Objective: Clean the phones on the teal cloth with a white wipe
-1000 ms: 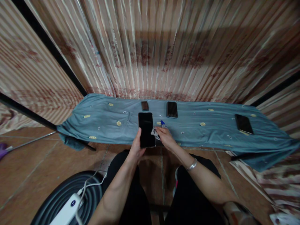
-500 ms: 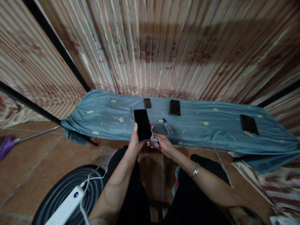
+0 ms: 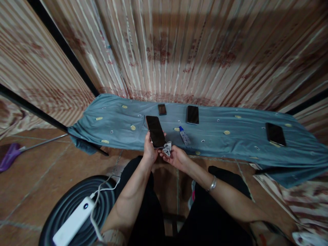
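My left hand (image 3: 151, 147) is closed around the lower left side of a black smartphone (image 3: 155, 131), whose dark screen faces up. Just right of it, my right hand (image 3: 178, 158) pinches a crumpled grey-and-white cloth (image 3: 167, 149) at the phone's lower right corner. Both hands are over the front edge of the cloth-covered bench (image 3: 123, 136). Beyond the right hand lies a small clear bottle with a blue cap (image 3: 184, 136). Farther back, a small dark square device (image 3: 162, 109) and a second phone (image 3: 192, 114) rest on the cover.
A third phone (image 3: 275, 134) lies at the bench's right end. At lower left, a white power bank (image 3: 73, 222) with a white cable sits on a round black ribbed surface (image 3: 58, 205). Black poles (image 3: 64, 51) flank the bench, a striped curtain (image 3: 164, 51) hangs behind. A purple-headed tool (image 3: 10, 157) lies on the floor.
The phone in my left hand has tipped and turned slightly. My right hand has shifted a little, and the cloth in it is bunched differently. The whole view has moved slightly.
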### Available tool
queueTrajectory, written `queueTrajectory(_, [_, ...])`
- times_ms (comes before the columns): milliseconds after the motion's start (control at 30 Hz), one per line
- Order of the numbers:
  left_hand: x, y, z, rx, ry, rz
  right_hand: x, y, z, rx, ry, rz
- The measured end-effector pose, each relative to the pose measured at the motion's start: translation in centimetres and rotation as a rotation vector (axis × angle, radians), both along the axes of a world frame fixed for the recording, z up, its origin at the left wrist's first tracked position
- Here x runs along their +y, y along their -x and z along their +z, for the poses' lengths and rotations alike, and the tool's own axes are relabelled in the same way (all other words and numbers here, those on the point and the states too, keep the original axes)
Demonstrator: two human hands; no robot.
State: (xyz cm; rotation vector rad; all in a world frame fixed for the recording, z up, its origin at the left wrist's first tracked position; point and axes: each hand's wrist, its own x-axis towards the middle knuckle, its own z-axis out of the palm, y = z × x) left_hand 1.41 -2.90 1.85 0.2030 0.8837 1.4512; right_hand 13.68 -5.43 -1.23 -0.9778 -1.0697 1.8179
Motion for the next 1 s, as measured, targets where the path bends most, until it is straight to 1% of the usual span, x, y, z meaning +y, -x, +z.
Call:
queueTrajectory(67, [0.0,0.1,-0.1,-0.002,-0.014,-0.007,0.1,-0.1,0.5,0.151,0.290,0.017])
queueTrajectory(100, [0.0,0.2,-0.2,-0.003,-0.017,-0.017,0.1,-0.2,0.7,0.214,0.403,0.019])
queueTrajectory(133, [0.0,0.3,-0.4,-0.004,-0.018,-0.030,0.2,-0.2,0.8,0.250,0.470,0.012])
queueTrajectory(233, [0.2,0.5,-0.8,0.001,-0.035,-0.056,0.3,-0.4,1.1,0.290,0.561,0.000])
queueTrajectory(400, [0.2,0.6,-1.0,0.082,-0.134,-0.021,0.4,-0.5,1.1,0.297,0.587,0.023])
queueTrajectory(567, [-0.1,0.6,-1.0,0.143,-0.155,-0.030,0.2,-0.5,1.1,0.297,0.561,0.074])
queueTrajectory(667, [-0.1,0.7,-1.0,0.158,-0.138,-0.017,0.0,-0.5,1.4,0.276,0.547,0.091])
queueTrajectory(767, [-0.2,0.8,-0.9,0.172,-0.112,0.001,-0.4,-0.8,2.1,0.259,0.475,0.144])
queueTrajectory(833, [-0.2,0.9,-0.8,0.183,-0.101,-0.001,-0.6,-1.2,2.9,0.247,0.373,0.215])
queueTrajectory(933, [-0.4,0.9,-0.6,0.175,-0.075,-0.008,-0.6,-1.8,3.9,0.175,0.151,0.299])
queueTrajectory(1000, [-0.4,0.8,-0.6,0.141,-0.051,0.000,-0.2,-2.2,4.2,0.078,-0.050,0.250])
